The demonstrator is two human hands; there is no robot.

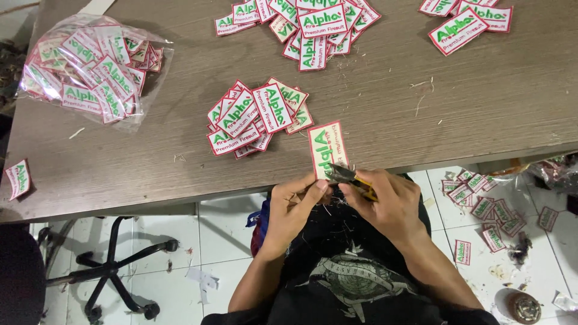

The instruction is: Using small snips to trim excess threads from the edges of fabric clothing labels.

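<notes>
Here, at the near edge of the brown wood-grain table (421,108), the left hand (295,204) pinches a white red-bordered embroidered patch (327,149); the right hand (385,201) grips yellow-handled snips (352,179) above white floor tiles (223,232).

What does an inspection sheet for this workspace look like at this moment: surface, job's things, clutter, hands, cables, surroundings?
Surface: brown wooden table, thread scraps scattered on it.
Job's things: one white patch with red border and green lettering; small yellow-handled snips at its lower edge.
Clutter: loose patch piles, a clear bag of patches, a single patch at the table's left edge.
Hands: left hand pinches the patch; right hand holds the snips.
Cables: nothing seen.
Surroundings: white tiled floor, fallen patches, black chair base.
</notes>
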